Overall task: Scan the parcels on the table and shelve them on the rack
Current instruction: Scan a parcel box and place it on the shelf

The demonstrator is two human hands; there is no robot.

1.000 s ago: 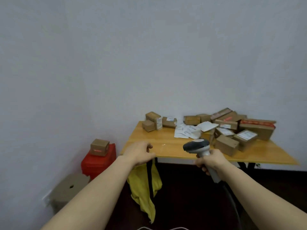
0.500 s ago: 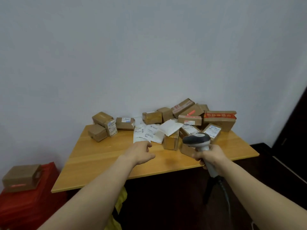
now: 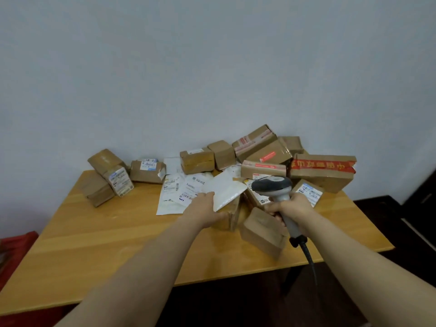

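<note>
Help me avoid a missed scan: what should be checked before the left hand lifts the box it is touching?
1. Hold on the scanner: ok, the right hand grips its handle.
2. Contact of the left hand with the box: ok. Whether the grip is firm: cannot tell.
3. Top of the box free: not ok, a white envelope lies on it.
4. Label of the box in view: cannot tell, none shows from here.
5. Run of the cable: ok, it hangs past the front edge of the table.
</note>
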